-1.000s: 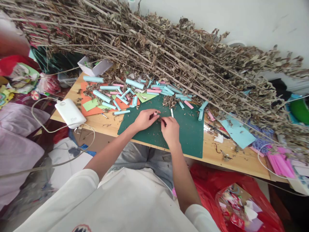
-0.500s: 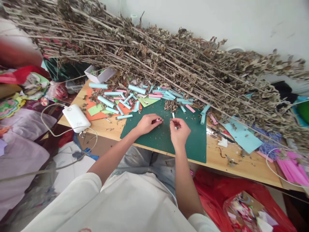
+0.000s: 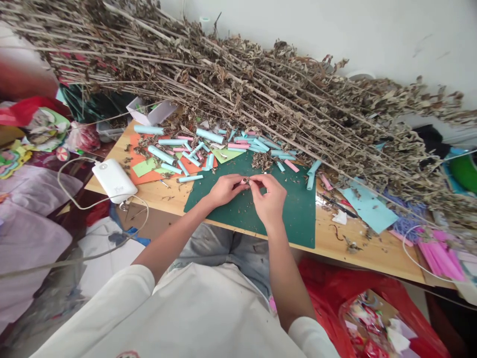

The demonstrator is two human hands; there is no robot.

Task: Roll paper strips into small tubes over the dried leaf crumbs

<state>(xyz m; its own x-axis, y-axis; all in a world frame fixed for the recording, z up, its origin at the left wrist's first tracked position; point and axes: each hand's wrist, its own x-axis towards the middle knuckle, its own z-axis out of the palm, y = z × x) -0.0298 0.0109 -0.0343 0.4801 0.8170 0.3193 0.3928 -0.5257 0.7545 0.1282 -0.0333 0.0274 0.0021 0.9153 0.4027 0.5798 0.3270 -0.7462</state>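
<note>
Over the dark green cutting mat (image 3: 283,219), my left hand (image 3: 225,190) is closed around a small pink paper tube (image 3: 244,181), whose dark, leaf-filled end faces right. My right hand (image 3: 269,196) meets it there, thumb and fingertips pinched at the tube's open end. What the right fingertips hold is too small to make out; it may be hidden by them. Just behind the hands lies a small heap of crumbled dried leaves (image 3: 262,160). Blue paper tubes (image 3: 210,135) and a few pink ones (image 3: 291,165) are scattered along the mat's far side.
Long dried leafy stalks (image 3: 238,89) stretch across the back of the wooden table (image 3: 387,253). A white power bank (image 3: 115,180) with a cable rests at the left edge. Blue paper (image 3: 368,204) and a black pen (image 3: 339,205) lie right. A red bag (image 3: 324,288) holds scraps below.
My right hand has moved left and up, bringing its fingertips to the pink paper tube's end. My left hand keeps its hold, nearly still. The view has shifted slightly.
</note>
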